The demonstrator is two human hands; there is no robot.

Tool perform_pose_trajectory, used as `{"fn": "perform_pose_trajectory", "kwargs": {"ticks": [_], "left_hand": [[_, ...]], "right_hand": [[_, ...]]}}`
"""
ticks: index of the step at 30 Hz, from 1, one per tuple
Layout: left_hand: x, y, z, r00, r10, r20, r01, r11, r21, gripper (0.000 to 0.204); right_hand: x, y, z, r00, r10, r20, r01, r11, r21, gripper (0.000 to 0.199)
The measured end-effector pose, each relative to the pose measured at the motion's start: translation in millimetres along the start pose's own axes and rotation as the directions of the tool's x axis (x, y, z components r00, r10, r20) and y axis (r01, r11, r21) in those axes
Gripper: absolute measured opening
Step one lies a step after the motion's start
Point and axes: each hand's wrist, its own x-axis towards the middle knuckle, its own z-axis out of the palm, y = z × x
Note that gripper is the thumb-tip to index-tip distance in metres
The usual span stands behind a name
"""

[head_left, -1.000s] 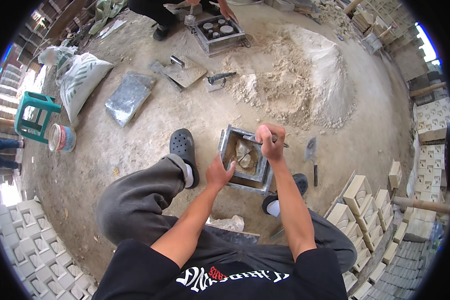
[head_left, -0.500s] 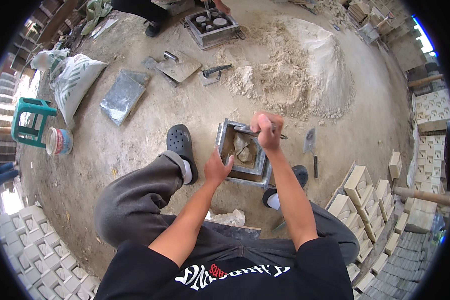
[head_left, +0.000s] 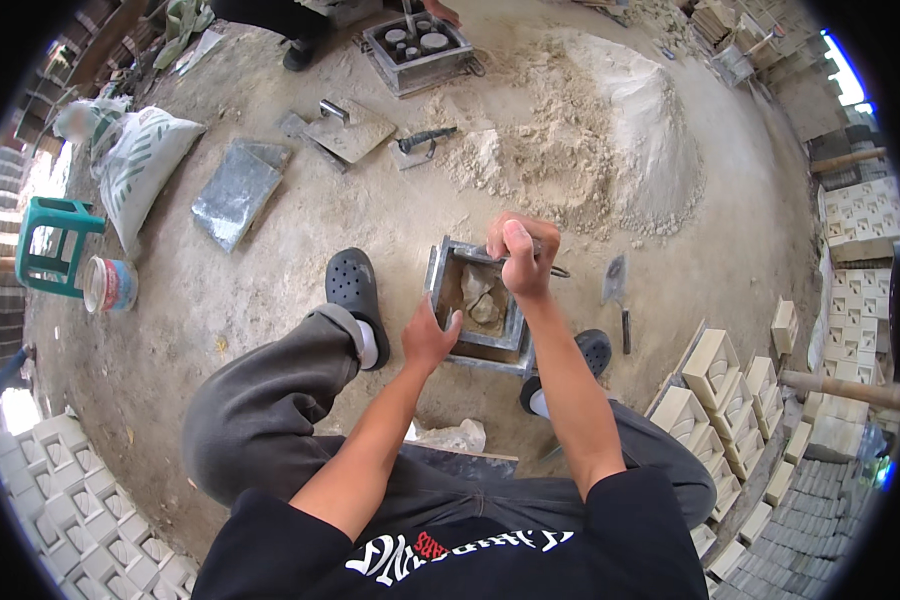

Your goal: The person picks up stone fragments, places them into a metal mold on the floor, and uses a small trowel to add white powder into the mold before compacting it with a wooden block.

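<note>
A square metal mould [head_left: 490,339], one frame inside another, lies on the ground between my feet. Inside it sits an irregular pale lump [head_left: 482,296] on a sandy surface. My left hand [head_left: 432,335] grips the mould's left side, thumb over the rim, fingers outside. Above the far right part of the mould, my right hand [head_left: 523,255] is closed in a fist around a slim metal tool, mostly covered by the fingers. A thin dark end [head_left: 561,272] sticks out right of the fist; whether it belongs to the tool or the mould, I cannot tell.
A trowel [head_left: 615,280] lies right of the mould. Beyond are a sand heap [head_left: 580,140], a plastering float [head_left: 350,130] and metal plates [head_left: 238,195]. Another person's hand [head_left: 440,12] is at a second mould [head_left: 420,72]. Patterned blocks [head_left: 710,365] stand at right, a green stool [head_left: 55,240] at left.
My right fist has shifted slightly up and left over the mould, and less of the tool shows. My left hand keeps its hold. The whole view has slid a little.
</note>
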Motion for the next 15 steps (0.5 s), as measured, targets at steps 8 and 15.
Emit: {"fn": "perform_pose_trajectory", "kwargs": {"ticks": [8, 15], "left_hand": [[-6, 3, 1, 0.994, -0.015, 0.105, 0.015, 1.000, 0.005, 0.074], [-12, 6, 6, 0.997, -0.028, 0.072, 0.028, 1.000, -0.008, 0.063]], "right_hand": [[-3, -3, 2, 0.997, -0.071, 0.027, 0.069, 0.995, 0.065, 0.036], [-6, 30, -5, 0.998, 0.063, 0.024, -0.064, 0.998, 0.026, 0.039]]}}
